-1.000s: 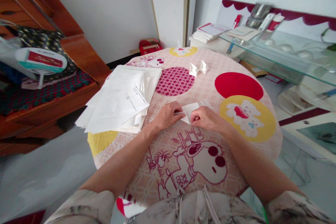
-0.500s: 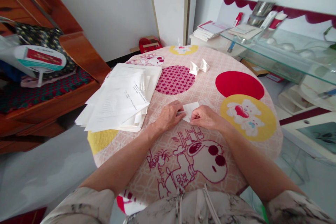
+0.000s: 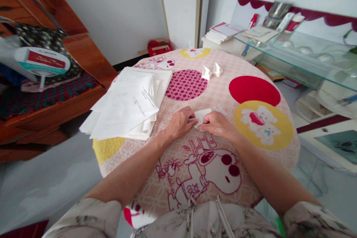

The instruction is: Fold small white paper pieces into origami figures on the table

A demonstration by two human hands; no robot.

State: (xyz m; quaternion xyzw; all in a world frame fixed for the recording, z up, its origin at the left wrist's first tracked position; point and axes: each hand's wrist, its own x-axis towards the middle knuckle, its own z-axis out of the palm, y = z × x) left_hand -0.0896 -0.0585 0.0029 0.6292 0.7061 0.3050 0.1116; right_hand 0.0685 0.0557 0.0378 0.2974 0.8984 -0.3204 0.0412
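Observation:
A small white piece of paper (image 3: 201, 114) lies on the round table (image 3: 195, 145), which wears a pink cartoon-print cloth. My left hand (image 3: 178, 123) presses on its left end with curled fingers. My right hand (image 3: 216, 123) pinches its right part, fingers closed on the paper. Most of the sheet is hidden under both hands. Two small folded white paper shapes (image 3: 211, 71) sit farther back on the table.
A loose stack of white sheets (image 3: 129, 102) covers the table's left side. A wooden bench (image 3: 52, 93) with cushions and a hand fan (image 3: 41, 61) stands at left. A glass shelf (image 3: 301, 57) with bottles and books is at right.
My right hand has slid a little to the left along the paper, toward my left hand. The left hand has barely moved.

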